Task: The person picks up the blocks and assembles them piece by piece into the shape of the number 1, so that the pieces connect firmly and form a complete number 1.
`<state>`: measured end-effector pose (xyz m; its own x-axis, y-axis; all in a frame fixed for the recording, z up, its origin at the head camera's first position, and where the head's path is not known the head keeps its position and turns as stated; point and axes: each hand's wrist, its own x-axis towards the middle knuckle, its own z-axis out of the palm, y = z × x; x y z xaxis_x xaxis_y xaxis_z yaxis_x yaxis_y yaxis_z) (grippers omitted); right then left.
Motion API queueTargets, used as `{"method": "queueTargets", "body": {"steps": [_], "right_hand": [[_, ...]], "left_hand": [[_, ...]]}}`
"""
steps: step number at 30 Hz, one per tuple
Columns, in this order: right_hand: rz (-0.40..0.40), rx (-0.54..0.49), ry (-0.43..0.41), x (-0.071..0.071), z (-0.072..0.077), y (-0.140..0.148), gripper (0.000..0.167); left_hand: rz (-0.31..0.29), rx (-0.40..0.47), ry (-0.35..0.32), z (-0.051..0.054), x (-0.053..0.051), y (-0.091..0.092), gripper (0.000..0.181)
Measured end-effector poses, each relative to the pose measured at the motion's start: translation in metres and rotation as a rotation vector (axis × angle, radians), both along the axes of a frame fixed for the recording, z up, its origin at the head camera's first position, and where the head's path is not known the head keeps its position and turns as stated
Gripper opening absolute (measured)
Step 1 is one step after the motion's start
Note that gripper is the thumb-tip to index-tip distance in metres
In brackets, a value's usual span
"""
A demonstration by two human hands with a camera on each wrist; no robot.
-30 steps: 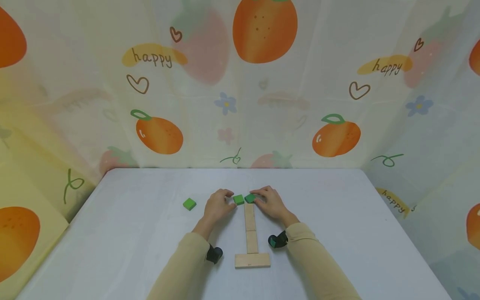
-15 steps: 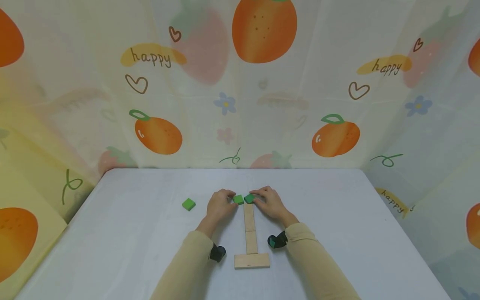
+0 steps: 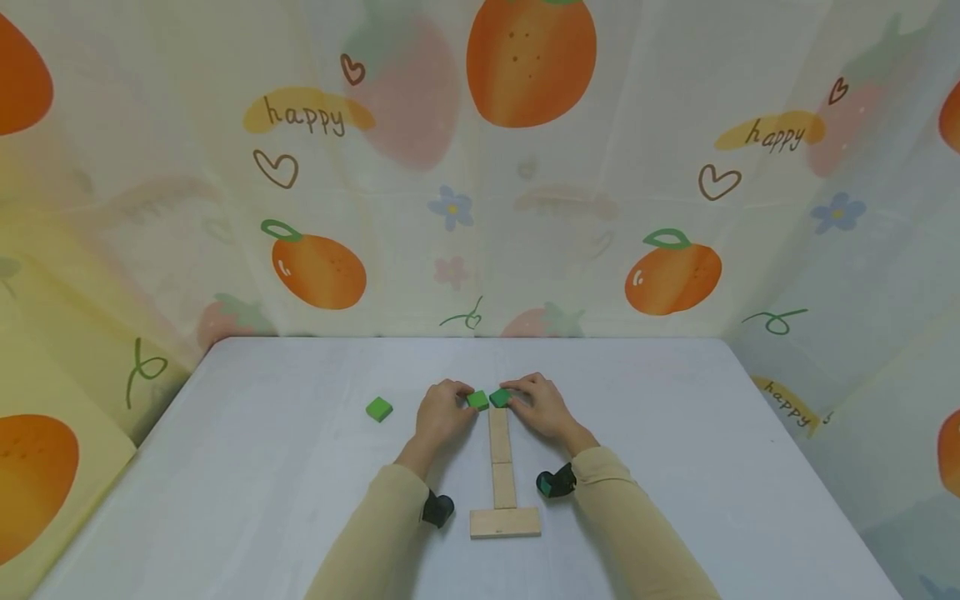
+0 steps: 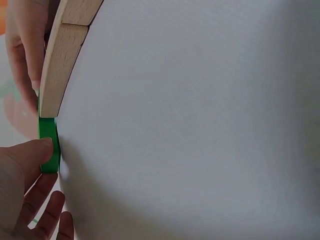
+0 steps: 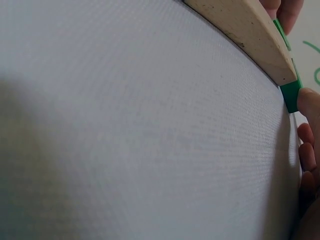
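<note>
Between the thumb and fingers of my left hand [image 3: 444, 412] is a light green square block [image 3: 477, 401], pinched at its left side. My right hand [image 3: 543, 408] pinches a darker green block [image 3: 500, 397] just to the right of it, a narrow gap between the two. Both blocks lie at the far end of a line of two wooden blocks, the far one [image 3: 499, 435] and the near one [image 3: 504, 486]. In the left wrist view the thumb presses the face of the green block [image 4: 49, 150]. The right wrist view has the right thumb against its green block [image 5: 291, 97].
Crosswise at the near end of the line lies another wooden block [image 3: 505, 523]. A loose light green block [image 3: 379, 409] rests on the white table [image 3: 262, 483] to the left of my left hand. A fruit-printed cloth [image 3: 480, 250] hangs behind the table.
My left hand has shifted slightly right and closed its fingers onto the light green block. The right hand and its darker block have hardly moved.
</note>
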<state>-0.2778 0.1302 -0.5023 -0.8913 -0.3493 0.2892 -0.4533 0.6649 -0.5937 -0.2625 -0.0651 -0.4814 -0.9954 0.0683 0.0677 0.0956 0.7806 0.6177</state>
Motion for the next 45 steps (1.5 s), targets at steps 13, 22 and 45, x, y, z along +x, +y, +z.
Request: {"method": "queueTargets", "body": {"steps": [13,22,45], "right_hand": [[-0.011,-0.011,-0.026,0.0007,-0.0015,0.0004,0.027],[-0.014,-0.001,-0.019,0.0008,-0.0030,0.0008,0.027],[-0.023,-0.012,-0.040,0.0005,-0.0034,-0.0002,0.027]], "left_hand": [[-0.018,-0.013,0.027,-0.0010,0.0025,-0.0010,0.026],[-0.027,-0.020,0.020,-0.0008,0.0020,-0.0001,0.025],[-0.036,-0.013,0.010,0.0001,0.0030,0.0018,0.025]]}}
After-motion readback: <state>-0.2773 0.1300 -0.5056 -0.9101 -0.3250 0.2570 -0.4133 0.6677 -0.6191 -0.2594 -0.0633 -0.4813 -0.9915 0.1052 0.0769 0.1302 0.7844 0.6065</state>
